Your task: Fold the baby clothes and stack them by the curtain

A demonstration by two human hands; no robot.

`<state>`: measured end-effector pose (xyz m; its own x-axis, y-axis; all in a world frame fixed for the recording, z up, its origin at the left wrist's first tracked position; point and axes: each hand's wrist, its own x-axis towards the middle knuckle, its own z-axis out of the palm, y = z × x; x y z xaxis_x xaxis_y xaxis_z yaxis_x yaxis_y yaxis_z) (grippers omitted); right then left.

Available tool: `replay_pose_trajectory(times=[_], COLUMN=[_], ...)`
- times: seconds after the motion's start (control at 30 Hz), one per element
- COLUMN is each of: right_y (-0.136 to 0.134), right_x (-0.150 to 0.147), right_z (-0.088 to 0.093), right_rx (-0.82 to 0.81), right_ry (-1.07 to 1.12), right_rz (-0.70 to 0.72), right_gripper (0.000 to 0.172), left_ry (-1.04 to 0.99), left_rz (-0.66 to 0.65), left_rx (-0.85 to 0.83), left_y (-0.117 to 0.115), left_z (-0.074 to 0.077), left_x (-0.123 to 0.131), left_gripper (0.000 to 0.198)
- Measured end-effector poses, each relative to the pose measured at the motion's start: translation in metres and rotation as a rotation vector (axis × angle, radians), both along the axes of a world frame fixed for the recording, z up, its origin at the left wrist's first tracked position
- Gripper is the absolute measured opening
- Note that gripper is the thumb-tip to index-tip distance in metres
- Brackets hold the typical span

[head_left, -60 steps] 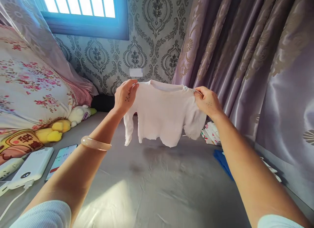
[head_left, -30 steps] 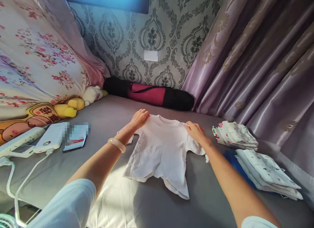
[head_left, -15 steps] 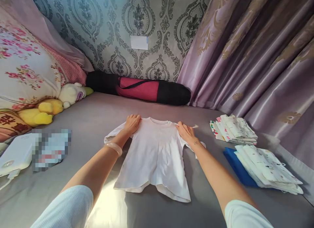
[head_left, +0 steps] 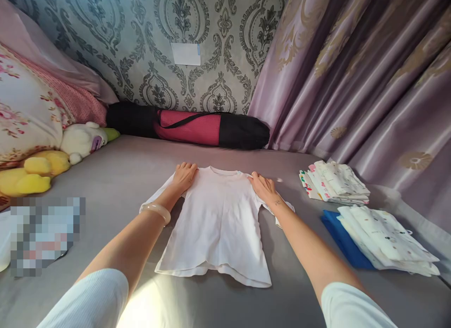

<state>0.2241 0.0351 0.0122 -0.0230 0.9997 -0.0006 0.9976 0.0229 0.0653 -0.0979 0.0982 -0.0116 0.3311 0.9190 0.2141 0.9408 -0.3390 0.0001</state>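
A small white long-sleeved shirt (head_left: 220, 220) lies spread on the grey bed sheet, neckline away from me and hem towards me. My left hand (head_left: 185, 175), with a pale bangle on its wrist, is closed on the shirt's left shoulder. At the opposite shoulder, beside the small neck fastenings, my right hand (head_left: 263, 186) pinches the cloth. Both forearms partly cover the sleeves. The hem is slightly wavy, with its two layers showing.
Folded patterned clothes (head_left: 336, 182) lie at the right, with another folded white stack (head_left: 385, 241) over blue cloth (head_left: 347, 238) nearer me. A black-and-red long bag (head_left: 190, 127) rests by the wall. Plush toys (head_left: 82, 142) and a blurred-out item (head_left: 47, 236) are at left.
The view has turned slightly, so most things sit further left in the picture. The shirt's hem looks flatter than before. Both hands keep their places at the shoulders.
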Motion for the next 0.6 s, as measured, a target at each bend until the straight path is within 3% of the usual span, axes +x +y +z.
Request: replay_pose_trajectory(times=[0.1,0.2,0.27,0.4,0.5,0.6], right_y=[0.001,-0.003,-0.011,-0.032,-0.042,-0.044], right_x=[-0.001,-0.015,-0.036,-0.082,-0.099,-0.097], right_z=[0.007,0.018,0.020,0.004,-0.014,-0.022], right_rx=[-0.009,0.091,0.157,0.062,-0.055,-0.092], right_ry=[0.036,0.021,0.029,0.205,0.311,0.332], right_rz=[-0.033,-0.022,0.054,0.287,0.292,0.257], right_gripper=[0.034,0.031,0.034,0.051,0.061,0.064], left_ry=[0.021,0.037,0.012,-0.021,0.005,0.015], left_rz=[0.058,0.144,0.081,-0.145,-0.122,-0.072], left_rx=[-0.039,-0.011,-0.031,-0.120,-0.214,-0.263], left_y=[0.000,-0.012,-0.026,-0.059,-0.073,-0.074], left_z=[0.010,0.026,0.030,0.012,-0.005,-0.012], left_x=[0.004,0.020,0.037,0.069,0.075,0.072], left_gripper=[0.032,0.028,0.032,0.050,0.059,0.064])
